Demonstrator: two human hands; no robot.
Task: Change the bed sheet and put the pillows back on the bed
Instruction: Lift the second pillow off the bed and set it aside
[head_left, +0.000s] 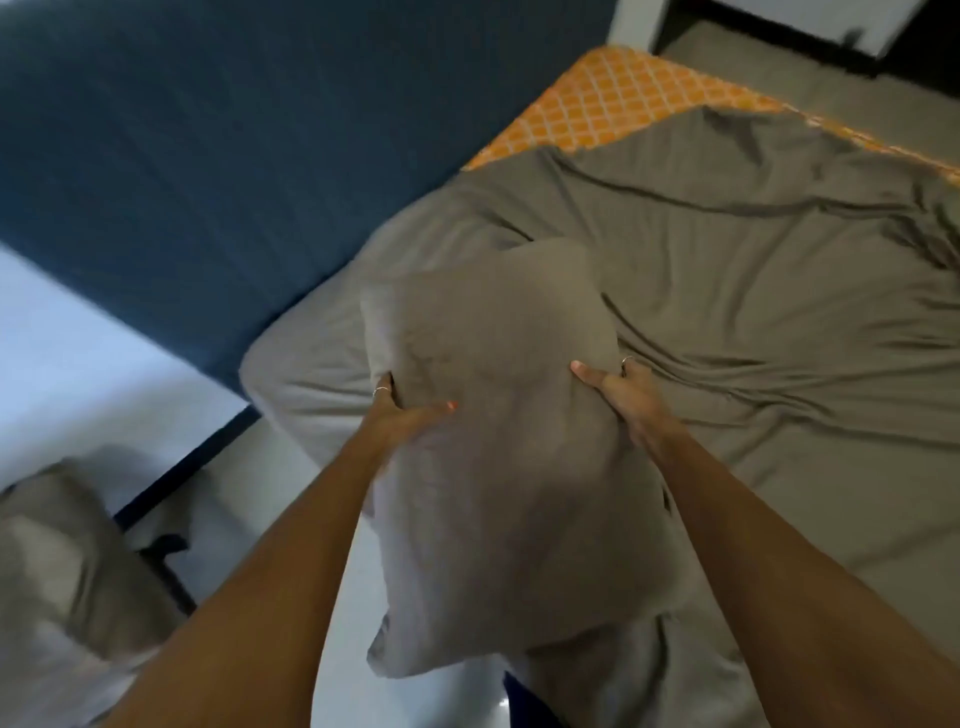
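Nearest the camera, both bare forearms reach forward and hold a grey pillow (493, 467) above the near edge of the bed. The left hand (405, 415) grips the pillow's left side, thumb laid across the front face and fingers curled round the edge behind; a ring shows on one finger. The right hand (621, 387) grips the right side in like manner, thumb on the front, fingers wrapped out of sight, a ring also visible. The pillow is tilted, its far end over the mattress. At lower left a second grey pillow (62, 561) lies off the bed, blurred. Beyond the hands, a wrinkled grey sheet (753, 322) covers most of the bed. At the far corner an orange patterned mattress (597, 111) lies exposed. A dark blue headboard (234, 156) stands to the left
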